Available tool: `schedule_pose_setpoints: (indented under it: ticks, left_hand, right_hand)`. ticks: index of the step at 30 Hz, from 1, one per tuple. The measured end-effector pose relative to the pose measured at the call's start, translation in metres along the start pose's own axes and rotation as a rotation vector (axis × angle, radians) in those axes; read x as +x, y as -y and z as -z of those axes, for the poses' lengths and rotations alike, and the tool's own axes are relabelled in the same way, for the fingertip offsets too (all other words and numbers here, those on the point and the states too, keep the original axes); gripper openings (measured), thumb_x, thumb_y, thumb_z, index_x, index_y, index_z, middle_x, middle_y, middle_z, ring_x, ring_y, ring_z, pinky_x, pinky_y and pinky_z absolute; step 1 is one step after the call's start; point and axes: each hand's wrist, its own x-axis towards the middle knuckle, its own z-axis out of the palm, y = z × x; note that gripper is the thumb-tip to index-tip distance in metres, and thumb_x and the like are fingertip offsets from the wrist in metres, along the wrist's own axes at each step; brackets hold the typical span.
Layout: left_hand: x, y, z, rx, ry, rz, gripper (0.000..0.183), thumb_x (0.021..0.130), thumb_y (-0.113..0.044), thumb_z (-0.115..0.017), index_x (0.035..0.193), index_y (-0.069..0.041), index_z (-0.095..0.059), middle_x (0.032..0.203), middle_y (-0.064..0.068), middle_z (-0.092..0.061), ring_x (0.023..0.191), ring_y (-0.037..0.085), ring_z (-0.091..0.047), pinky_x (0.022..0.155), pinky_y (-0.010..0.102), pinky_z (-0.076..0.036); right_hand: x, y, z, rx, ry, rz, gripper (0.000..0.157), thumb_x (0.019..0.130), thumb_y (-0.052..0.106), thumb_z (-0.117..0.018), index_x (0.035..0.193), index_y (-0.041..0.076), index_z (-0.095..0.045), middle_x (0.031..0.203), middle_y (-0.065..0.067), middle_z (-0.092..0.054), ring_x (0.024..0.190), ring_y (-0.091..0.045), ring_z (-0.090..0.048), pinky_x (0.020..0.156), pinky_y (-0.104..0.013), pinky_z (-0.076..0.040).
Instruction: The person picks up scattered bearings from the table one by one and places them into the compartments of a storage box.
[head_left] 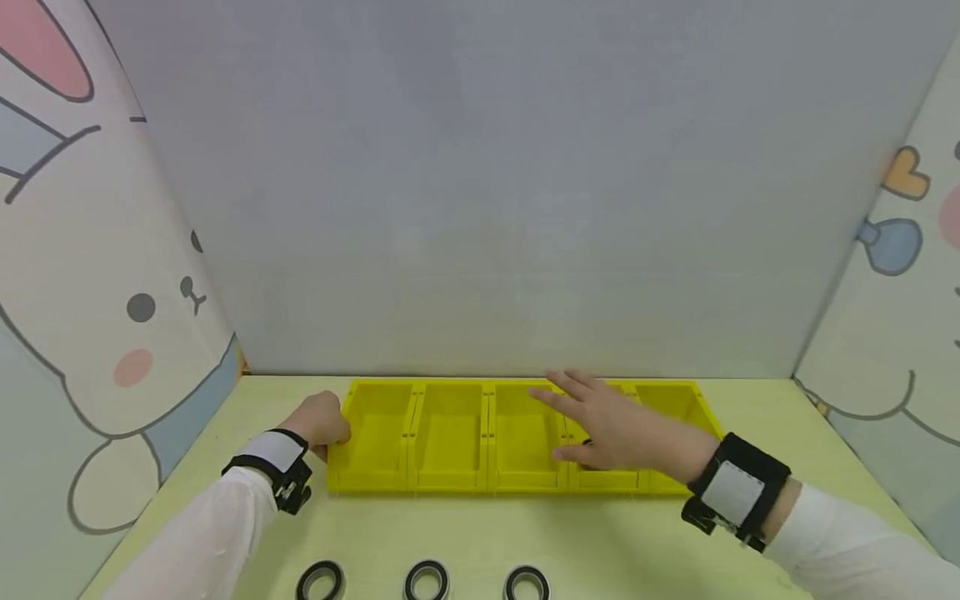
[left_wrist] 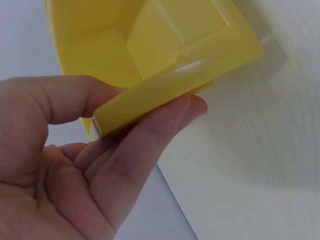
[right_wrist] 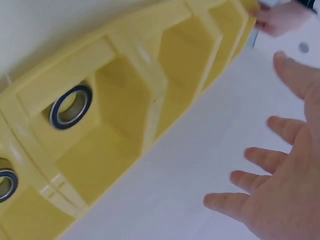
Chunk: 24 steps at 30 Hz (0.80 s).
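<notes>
Head view: our right hand (head_left: 611, 425) spreads above the yellow bin row (head_left: 450, 481); three rings (head_left: 426, 567) lie nearer us on the surface (head_left: 375, 525). Left wrist: our left hand (left_wrist: 95, 165) pinches the row's end wall (left_wrist: 150, 102). Right wrist: two rings (right_wrist: 88, 100) sit in separate compartments (right_wrist: 115, 140); we'd judge filling is underway, the next move calling for another ring's pickup.

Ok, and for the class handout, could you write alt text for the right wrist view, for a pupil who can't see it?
A right hand, fingers spread and holding nothing, is near a yellow tray. Two dark-edged rings sit in neighbouring compartments, and the left hand grips the tray's far end.
</notes>
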Motion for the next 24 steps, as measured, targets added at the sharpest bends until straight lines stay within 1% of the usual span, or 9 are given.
schedule_pose_setpoints:
  ticks: [2,4,7,11,13,15,17,20,24]
  left_hand:
    - [0.001,0.000,0.000,0.000,0.000,0.000,0.016,0.077,0.000,-0.057,0.089,0.007,-0.048,0.079,0.016,-0.056,0.052,0.022,-0.066,0.056,0.035,-0.059]
    - [0.001,0.000,0.000,0.003,0.001,0.002,0.017,0.077,0.000,-0.057,0.090,0.007,-0.048,0.079,0.017,-0.057,0.053,0.022,-0.066,0.056,0.035,-0.059]
    - [0.001,0.001,0.000,0.013,0.000,-0.001,0.016,0.078,0.000,-0.057,0.089,0.007,-0.049,0.079,0.016,-0.057,0.052,0.022,-0.066,0.056,0.034,-0.059]
    - [0.001,0.000,0.000,0.010,0.002,-0.009,0.014,0.077,0.000,-0.057,0.087,0.007,-0.050,0.078,0.016,-0.058,0.052,0.022,-0.066,0.055,0.034,-0.059]
    - [0.001,0.000,-0.001,0.009,0.003,-0.009,0.014,0.077,0.000,-0.057,0.087,0.007,-0.050,0.077,0.016,-0.058,0.052,0.022,-0.066,0.055,0.034,-0.059]
    - [0.001,0.000,-0.001,0.012,0.003,-0.004,0.014,0.077,0.000,-0.057,0.087,0.007,-0.050,0.077,0.016,-0.057,0.052,0.021,-0.066,0.056,0.034,-0.059]
    - [0.001,0.000,-0.001,0.015,0.001,-0.002,0.015,0.077,0.000,-0.057,0.088,0.007,-0.050,0.077,0.015,-0.057,0.052,0.021,-0.066,0.056,0.034,-0.059]
    - [0.001,0.000,-0.001,0.013,0.000,0.003,0.017,0.078,0.000,-0.057,0.090,0.007,-0.049,0.078,0.016,-0.057,0.053,0.021,-0.066,0.056,0.034,-0.059]
    - [-0.001,0.000,0.000,0.005,-0.004,-0.001,0.016,0.077,0.000,-0.057,0.089,0.007,-0.049,0.078,0.016,-0.057,0.054,0.022,-0.066,0.056,0.034,-0.059]
  right_hand:
    - [-0.008,0.014,-0.002,-0.001,0.004,0.086,0.080,0.088,0.050,-0.057,0.152,0.025,-0.016,0.157,-0.013,-0.007,0.143,-0.039,-0.008,0.108,-0.065,-0.024]
    - [-0.016,0.027,-0.011,0.012,0.003,0.153,0.081,0.088,0.055,-0.054,0.152,0.029,-0.011,0.158,-0.011,0.001,0.144,-0.037,0.001,0.107,-0.069,-0.019]
    - [-0.025,0.044,-0.030,0.057,0.030,0.220,0.081,0.088,0.058,-0.051,0.151,0.034,-0.008,0.158,-0.007,0.007,0.144,-0.034,0.008,0.106,-0.072,-0.016]
    - [-0.032,0.056,-0.060,0.135,0.090,0.290,0.079,0.089,0.056,-0.050,0.151,0.035,-0.007,0.158,-0.002,0.010,0.144,-0.035,0.006,0.104,-0.073,-0.018]
    - [-0.033,0.058,-0.076,0.183,0.133,0.326,0.080,0.088,0.057,-0.051,0.151,0.034,-0.007,0.159,-0.003,0.009,0.144,-0.036,0.004,0.102,-0.074,-0.020]
    - [-0.034,0.058,-0.093,0.210,0.161,0.368,0.078,0.090,0.056,-0.048,0.152,0.031,-0.008,0.159,-0.003,0.008,0.144,-0.038,0.002,0.100,-0.075,-0.023]
    - [-0.034,0.060,-0.106,0.226,0.185,0.403,0.075,0.091,0.057,-0.045,0.152,0.029,-0.010,0.159,-0.004,0.006,0.144,-0.038,-0.002,0.099,-0.074,-0.026]
    - [-0.034,0.062,-0.118,0.220,0.199,0.442,0.070,0.095,0.054,-0.039,0.152,0.026,-0.011,0.159,-0.006,0.004,0.144,-0.039,-0.005,0.101,-0.071,-0.029]
    - [-0.031,0.064,-0.121,0.223,0.225,0.474,0.069,0.096,0.050,-0.039,0.152,0.023,-0.010,0.158,-0.009,0.004,0.144,-0.040,-0.005,0.105,-0.065,-0.029]
